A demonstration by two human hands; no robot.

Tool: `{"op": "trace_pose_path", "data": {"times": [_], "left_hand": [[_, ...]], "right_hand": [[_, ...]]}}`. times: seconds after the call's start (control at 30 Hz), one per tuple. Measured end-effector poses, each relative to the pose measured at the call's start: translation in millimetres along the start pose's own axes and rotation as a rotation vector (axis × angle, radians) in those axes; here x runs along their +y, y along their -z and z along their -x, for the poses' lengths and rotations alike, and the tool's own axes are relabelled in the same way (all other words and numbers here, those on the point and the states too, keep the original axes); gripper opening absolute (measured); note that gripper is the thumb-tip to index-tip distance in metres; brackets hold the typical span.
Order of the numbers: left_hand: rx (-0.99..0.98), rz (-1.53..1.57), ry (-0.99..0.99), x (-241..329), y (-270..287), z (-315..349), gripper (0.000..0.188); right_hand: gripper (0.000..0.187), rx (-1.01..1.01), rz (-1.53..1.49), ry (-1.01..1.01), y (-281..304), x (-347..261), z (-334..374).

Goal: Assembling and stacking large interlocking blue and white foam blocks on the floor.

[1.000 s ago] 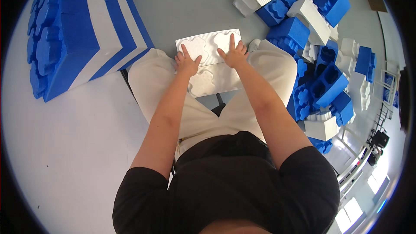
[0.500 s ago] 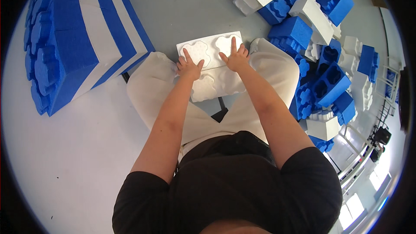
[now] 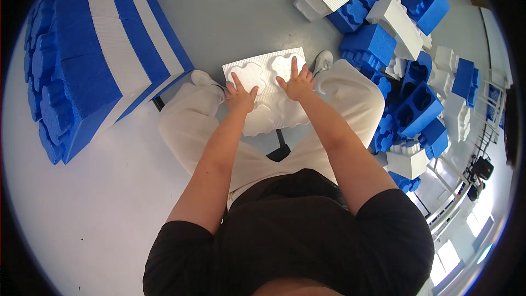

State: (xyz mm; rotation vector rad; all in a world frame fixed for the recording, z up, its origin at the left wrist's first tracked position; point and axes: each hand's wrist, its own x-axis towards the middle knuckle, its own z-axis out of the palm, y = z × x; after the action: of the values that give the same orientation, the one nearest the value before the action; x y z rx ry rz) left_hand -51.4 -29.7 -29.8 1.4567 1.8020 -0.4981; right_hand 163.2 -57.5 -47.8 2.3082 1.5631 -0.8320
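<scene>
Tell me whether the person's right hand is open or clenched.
Open: the right hand has its fingers spread apart over the white block.

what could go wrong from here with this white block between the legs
The white block could slip or tip: the left hand and right hand lie spread on its studded face, with no fingers visibly wrapped beneath. The right knee might also bump the jumbled heap of blue and white blocks close beside it.
</scene>
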Motion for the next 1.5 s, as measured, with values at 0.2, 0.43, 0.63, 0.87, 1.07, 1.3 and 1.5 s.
{"op": "trace_pose_path", "data": {"times": [0.2,0.43,0.63,0.87,1.07,1.3,1.5], "left_hand": [[0.022,-0.005,0.005,-4,-6,-6,0.113],[-0.019,-0.017,0.019,-1,-7,-7,0.112],[0.009,-0.04,0.034,-4,-16,-12,0.112],[0.017,0.011,-0.004,-11,-17,-17,0.112],[0.04,0.051,-0.055,-17,-25,-20,0.114],[0.112,0.035,-0.139,-25,-31,-25,0.122],[0.277,0.206,-0.23,6,-3,-6,0.124]], "right_hand": [[0.107,-0.06,0.024,-0.015,1,-3,-1],[0.107,-0.115,-0.01,-0.045,5,-2,-2],[0.107,-0.183,-0.001,-0.04,17,-7,-2],[0.102,-0.181,0.036,-0.078,19,-16,0],[0.102,-0.125,-0.005,-0.071,17,-13,3],[0.107,-0.019,-0.101,-0.051,18,-11,7],[0.115,0.217,-0.294,0.069,24,-7,-5]]}}
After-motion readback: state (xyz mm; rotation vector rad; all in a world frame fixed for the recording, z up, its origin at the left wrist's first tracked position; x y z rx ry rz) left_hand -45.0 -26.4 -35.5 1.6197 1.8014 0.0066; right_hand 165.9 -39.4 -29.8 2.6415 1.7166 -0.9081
